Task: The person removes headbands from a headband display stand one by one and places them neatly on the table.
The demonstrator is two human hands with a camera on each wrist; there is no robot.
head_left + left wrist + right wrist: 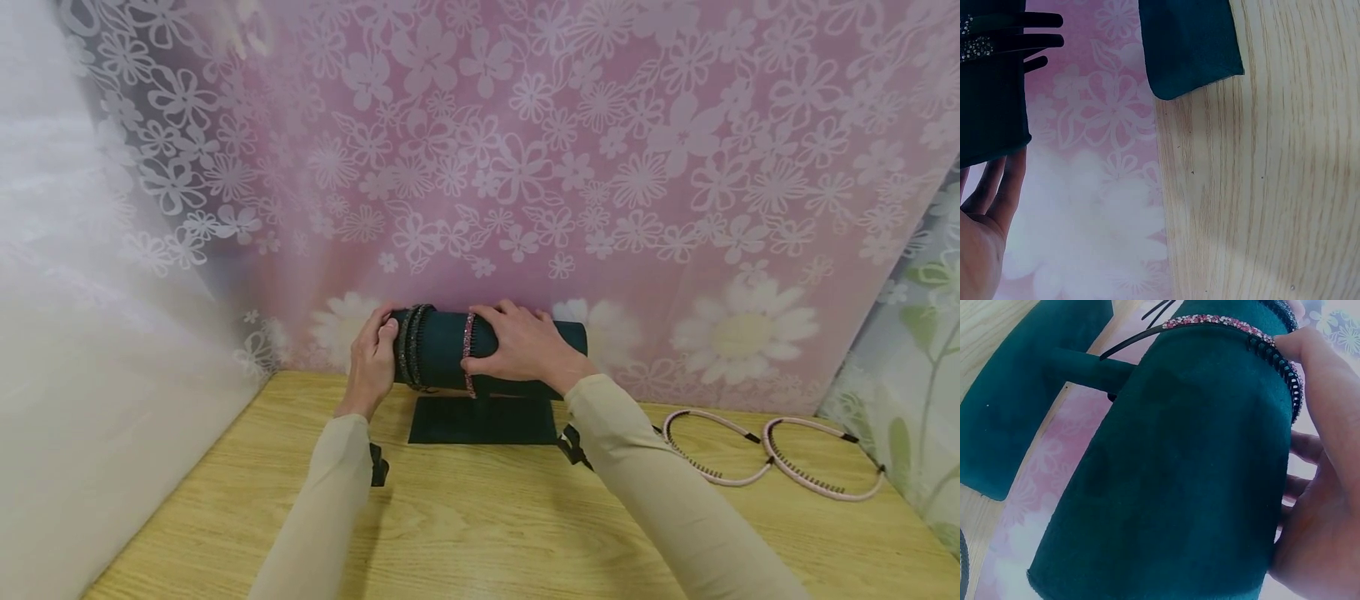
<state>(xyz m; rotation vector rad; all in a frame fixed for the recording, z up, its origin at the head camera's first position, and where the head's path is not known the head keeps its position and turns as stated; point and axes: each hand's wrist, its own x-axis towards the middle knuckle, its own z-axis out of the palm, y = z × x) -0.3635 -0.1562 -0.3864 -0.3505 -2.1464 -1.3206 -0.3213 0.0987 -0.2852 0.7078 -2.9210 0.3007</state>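
Note:
A dark green velvet headband stand (pixel 442 342), a thick horizontal roll on a flat base (pixel 480 421), stands against the back curtain. Two dark glittery headbands (pixel 411 346) sit side by side near its left end. Around the middle of the roll lies a pink glitter headband (pixel 468 354) with black comb teeth; its free tips show in the right wrist view. My left hand (pixel 371 358) holds the roll's left end, its fingers (pixel 1007 194) at the rim. My right hand (pixel 528 342) holds the pink glitter headband, thumb in front and fingers over the top of the roll.
Two pale pink headbands (pixel 821 492) with comb teeth lie on the wooden table (pixel 480 517) at the right. A pink flowered curtain (pixel 525 167) hangs behind the stand, and a white sheet (pixel 112 375) closes off the left side.

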